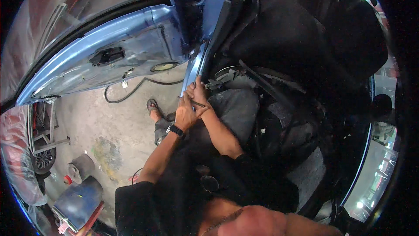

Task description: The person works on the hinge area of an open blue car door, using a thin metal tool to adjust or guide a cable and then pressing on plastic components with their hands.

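My left hand (185,114), with a dark band on its wrist, is closed round a thin dark rod-like tool (198,104); its exact kind is too small to make out. Close beside it, the wrists nearly touching, my right hand (199,93) has its fingers closed at the lower end of a narrow black trim strip (202,63). That strip runs along the blue door sill (190,73) of a car. What lies inside the right fingers is partly hidden.
The blue car door (135,44) stands wide at the upper left, its inner panel bare. A black hose (144,88) curves over the concrete floor. Dark seats (279,31) fill the right. A grey bucket (81,168) and a blue container (78,201) stand lower left.
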`<action>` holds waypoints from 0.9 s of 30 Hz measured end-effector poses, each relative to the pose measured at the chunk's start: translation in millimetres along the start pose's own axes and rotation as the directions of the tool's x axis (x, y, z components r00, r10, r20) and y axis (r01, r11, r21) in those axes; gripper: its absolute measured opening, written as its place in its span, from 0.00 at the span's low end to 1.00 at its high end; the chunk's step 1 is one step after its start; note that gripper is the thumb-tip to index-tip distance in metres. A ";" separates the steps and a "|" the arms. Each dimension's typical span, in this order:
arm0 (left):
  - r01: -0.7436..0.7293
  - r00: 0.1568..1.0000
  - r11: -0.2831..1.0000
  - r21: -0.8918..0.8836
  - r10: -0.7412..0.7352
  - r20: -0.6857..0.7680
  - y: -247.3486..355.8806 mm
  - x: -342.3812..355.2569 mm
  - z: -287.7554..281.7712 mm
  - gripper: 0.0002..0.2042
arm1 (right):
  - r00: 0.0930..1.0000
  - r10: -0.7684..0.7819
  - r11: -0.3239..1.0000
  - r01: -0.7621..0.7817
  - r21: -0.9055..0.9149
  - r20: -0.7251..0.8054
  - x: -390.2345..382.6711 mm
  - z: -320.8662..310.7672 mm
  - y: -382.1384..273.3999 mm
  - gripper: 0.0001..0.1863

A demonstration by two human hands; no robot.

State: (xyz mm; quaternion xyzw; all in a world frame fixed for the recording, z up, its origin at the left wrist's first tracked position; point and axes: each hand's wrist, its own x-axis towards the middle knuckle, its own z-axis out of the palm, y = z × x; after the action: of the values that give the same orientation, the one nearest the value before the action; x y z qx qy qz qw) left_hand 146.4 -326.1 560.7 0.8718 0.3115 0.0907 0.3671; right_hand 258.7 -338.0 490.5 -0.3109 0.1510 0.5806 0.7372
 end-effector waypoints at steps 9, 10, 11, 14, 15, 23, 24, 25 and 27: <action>0.082 0.996 0.986 -0.145 -0.087 -0.029 -16.9 6.7 21.3 0.36 | 0.866 -0.308 0.857 0.073 -0.511 -0.393 23.9 -6.4 1.0 0.34; 0.035 0.990 0.976 -0.216 -0.063 -0.125 -20.9 6.3 28.8 0.32 | 0.565 -0.676 0.490 -0.134 -0.862 -0.472 33.9 -11.1 6.3 0.36; 0.053 0.987 0.976 -0.213 -0.083 -0.136 -28.8 2.8 28.4 0.32 | 0.583 -0.666 0.481 -0.141 -0.865 -0.465 28.6 3.5 11.5 0.36; 0.149 0.970 0.908 -0.392 -0.211 -0.120 -30.7 0.4 26.4 0.22 | 0.604 -0.704 0.330 -0.189 -0.925 -0.375 15.1 17.9 11.6 0.38; 0.151 0.975 0.898 -0.413 -0.205 -0.089 -29.2 -1.0 24.1 0.22 | 0.706 -0.596 0.372 -0.180 -0.911 -0.382 12.1 17.4 7.0 0.38; 0.035 0.977 0.938 -0.344 -0.105 -0.187 -39.3 -1.3 33.3 0.25 | 0.843 -0.520 0.492 0.165 -0.855 -0.137 19.4 -77.5 46.0 0.36; 0.053 0.972 0.940 -0.336 -0.126 -0.199 -48.0 -3.1 29.4 0.25 | 0.777 -0.629 0.367 0.250 -0.896 -0.041 9.7 -58.9 54.6 0.36; 0.020 0.980 0.974 -0.224 -0.063 -0.189 -43.3 -0.2 24.8 0.24 | 0.771 -0.635 0.366 0.247 -0.897 -0.047 11.0 -64.5 54.7 0.36; -0.044 0.986 0.991 -0.123 0.024 -0.164 -29.5 5.2 20.5 0.24 | 0.740 -0.672 0.046 0.074 -0.996 0.024 23.8 -95.1 49.8 0.35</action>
State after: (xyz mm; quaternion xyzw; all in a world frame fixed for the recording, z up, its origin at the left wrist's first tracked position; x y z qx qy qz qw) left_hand 144.4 -319.1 525.1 0.8416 0.3190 0.1872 0.3935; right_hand 231.2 -373.5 390.1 -0.8583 -0.1763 0.2181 0.4298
